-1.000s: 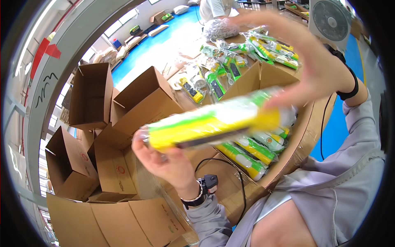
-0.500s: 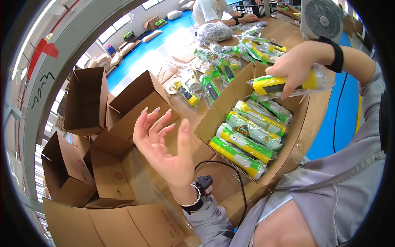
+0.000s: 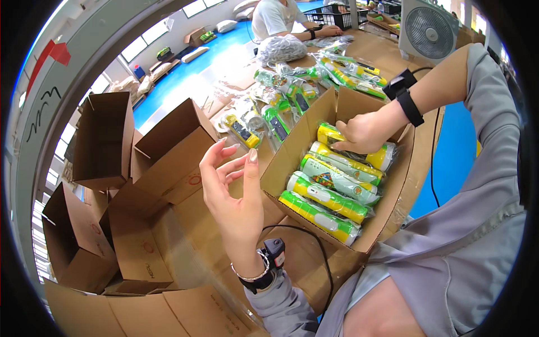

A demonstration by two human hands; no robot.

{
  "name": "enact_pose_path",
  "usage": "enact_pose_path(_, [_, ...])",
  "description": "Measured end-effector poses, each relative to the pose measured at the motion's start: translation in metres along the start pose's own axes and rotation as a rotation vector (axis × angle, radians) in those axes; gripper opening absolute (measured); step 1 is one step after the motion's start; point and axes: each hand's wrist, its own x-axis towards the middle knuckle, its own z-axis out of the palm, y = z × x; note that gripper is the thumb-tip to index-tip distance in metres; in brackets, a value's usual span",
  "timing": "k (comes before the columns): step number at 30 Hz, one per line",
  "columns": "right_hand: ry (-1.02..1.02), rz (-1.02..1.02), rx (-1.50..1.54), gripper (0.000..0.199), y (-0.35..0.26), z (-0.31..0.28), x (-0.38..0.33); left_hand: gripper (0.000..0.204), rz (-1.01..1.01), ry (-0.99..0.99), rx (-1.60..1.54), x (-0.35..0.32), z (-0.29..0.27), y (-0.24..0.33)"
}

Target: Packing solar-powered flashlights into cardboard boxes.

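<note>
An open cardboard box (image 3: 405,168) in front of me holds a row of bagged flashlights (image 3: 337,182), tube-shaped, in green, yellow and white. My right hand (image 3: 368,132) reaches down inside its far end. Its fingers are wrapped round a yellow flashlight (image 3: 327,135) in clear plastic, which lies beside the row; the palm hides its middle. To the left of the box, my left hand (image 3: 233,194) is raised with the palm up, fingers apart and slightly curled, holding nothing.
More bagged flashlights (image 3: 275,121) lie heaped beyond the box. Several open cartons (image 3: 104,140) stand at the left. A black cable (image 3: 323,247) crosses the cardboard surface. Far off are a bundle of clear plastic (image 3: 282,50), a seated person (image 3: 275,19) and a white fan (image 3: 428,31).
My right hand has lowered the yellow flashlight from above the box into its far end. My left hand stays raised with its fingers apart. The view has shifted slightly.
</note>
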Motion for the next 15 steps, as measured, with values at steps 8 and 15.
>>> enact_pose_path(8, [-0.605, -0.065, -0.064, 0.066, -0.013, -0.039, 0.026, 0.036, -0.03, 0.004, 0.079, 0.006, -0.007, -0.014])
enact_pose_path(15, [-0.72, -0.198, -0.243, 0.045, 0.041, 0.022, 0.069, 0.035, -0.094, -0.052, 0.075, 0.02, 0.003, -0.032])
